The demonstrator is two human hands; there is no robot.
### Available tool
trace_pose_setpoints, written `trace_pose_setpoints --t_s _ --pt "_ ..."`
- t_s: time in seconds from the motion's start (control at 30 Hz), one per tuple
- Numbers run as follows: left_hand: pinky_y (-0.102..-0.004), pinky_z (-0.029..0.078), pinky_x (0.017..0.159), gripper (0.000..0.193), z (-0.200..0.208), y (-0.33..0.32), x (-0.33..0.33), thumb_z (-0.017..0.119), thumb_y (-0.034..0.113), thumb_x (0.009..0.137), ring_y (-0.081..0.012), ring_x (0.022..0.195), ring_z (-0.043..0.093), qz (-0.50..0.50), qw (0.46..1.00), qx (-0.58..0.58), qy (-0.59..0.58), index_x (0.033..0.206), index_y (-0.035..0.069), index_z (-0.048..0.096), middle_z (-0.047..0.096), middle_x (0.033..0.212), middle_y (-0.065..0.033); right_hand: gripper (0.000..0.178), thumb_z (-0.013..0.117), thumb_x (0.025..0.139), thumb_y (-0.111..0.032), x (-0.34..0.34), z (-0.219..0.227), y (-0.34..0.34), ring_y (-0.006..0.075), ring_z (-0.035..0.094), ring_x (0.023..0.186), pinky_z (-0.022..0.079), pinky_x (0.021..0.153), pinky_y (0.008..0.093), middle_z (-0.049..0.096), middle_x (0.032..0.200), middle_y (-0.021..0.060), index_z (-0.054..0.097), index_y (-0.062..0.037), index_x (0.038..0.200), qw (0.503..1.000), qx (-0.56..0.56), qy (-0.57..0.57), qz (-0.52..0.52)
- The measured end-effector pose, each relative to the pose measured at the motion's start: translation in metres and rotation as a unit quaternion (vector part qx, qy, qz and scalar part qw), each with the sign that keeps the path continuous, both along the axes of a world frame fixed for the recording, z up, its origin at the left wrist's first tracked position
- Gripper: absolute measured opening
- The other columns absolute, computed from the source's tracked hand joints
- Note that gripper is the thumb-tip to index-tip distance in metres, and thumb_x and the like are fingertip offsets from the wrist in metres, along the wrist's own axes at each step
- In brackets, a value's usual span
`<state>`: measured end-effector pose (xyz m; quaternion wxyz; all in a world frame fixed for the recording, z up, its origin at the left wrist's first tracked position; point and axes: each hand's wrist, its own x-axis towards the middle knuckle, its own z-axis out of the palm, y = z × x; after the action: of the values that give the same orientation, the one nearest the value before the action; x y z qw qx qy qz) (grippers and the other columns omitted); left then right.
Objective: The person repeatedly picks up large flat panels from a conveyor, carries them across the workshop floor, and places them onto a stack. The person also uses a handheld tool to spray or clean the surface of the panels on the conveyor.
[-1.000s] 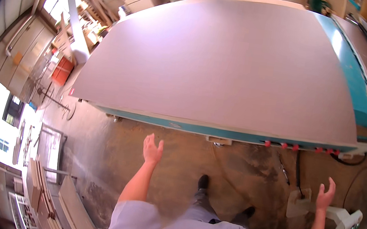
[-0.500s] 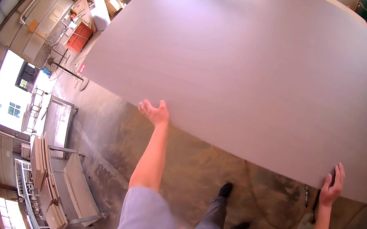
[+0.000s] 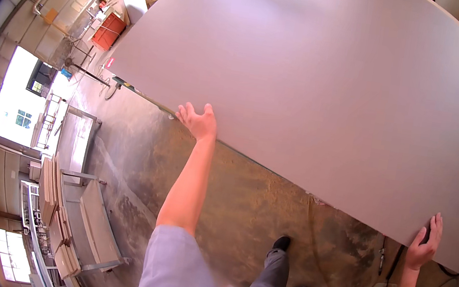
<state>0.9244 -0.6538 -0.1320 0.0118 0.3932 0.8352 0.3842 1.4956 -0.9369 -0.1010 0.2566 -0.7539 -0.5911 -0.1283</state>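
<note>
A very large, flat, grey-mauve panel fills the upper middle and right of the view. My left hand rests at its near edge, fingers and thumb spread apart. Farther right along the same edge is my right hand, its fingers stretched out on the panel and the thumb held apart. A small dark patch shows between that thumb and the fingers; whether it is an object or shadow I cannot tell. A thin blue-green and dark strip shows under the panel's near left edge.
Stained concrete floor lies below, with a hose and a black-handled tool near my right arm. At left, a metal rack holds stacked boards. Farther off stand a red-orange bin and a pole stand.
The panel's near edge has turned slightly, its left end farther away and its right end nearer. The strip beneath it now shows. Both hands stay at the edge.
</note>
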Motion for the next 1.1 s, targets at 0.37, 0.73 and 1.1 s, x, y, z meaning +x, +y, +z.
trace_pose_setpoints --t_s 0.37,0.73,1.1 --pt "-0.0430 0.016 0.111 0.066 0.000 0.065 0.020 0.057 0.029 0.080 -0.0365 0.138 0.008 0.017 1.000 0.003 0.004 0.133 -0.005 0.038 0.020 0.146 -0.0236 0.031 0.047 0.087 -0.007 0.040 -0.016 0.078 0.0304 0.047 0.120 0.035 0.101 0.0368 0.052 0.128 0.0148 0.056 0.0026 0.115 1.000 -0.003 0.005 0.022" --pt "-0.0421 0.015 0.112 0.058 0.000 0.109 0.039 0.055 0.026 0.079 -0.0388 0.137 0.009 0.016 0.999 0.038 -0.009 0.128 -0.004 0.044 0.020 0.144 -0.0276 0.032 0.043 0.091 -0.008 0.080 -0.026 0.117 0.0279 0.045 0.123 0.032 0.104 0.0352 0.048 0.132 0.0144 0.052 0.0036 0.120 0.998 -0.019 -0.003 0.052" --pt "-0.0466 0.021 0.109 0.053 -0.007 0.111 0.040 0.064 0.021 0.073 -0.0433 0.133 0.017 0.026 0.997 0.065 0.036 0.118 -0.004 0.050 0.030 0.137 -0.0289 0.032 0.042 0.092 -0.011 0.088 -0.033 0.119 0.0291 0.045 0.122 0.033 0.103 0.0359 0.048 0.132 0.0154 0.052 0.0036 0.120 0.997 -0.010 -0.036 0.068"
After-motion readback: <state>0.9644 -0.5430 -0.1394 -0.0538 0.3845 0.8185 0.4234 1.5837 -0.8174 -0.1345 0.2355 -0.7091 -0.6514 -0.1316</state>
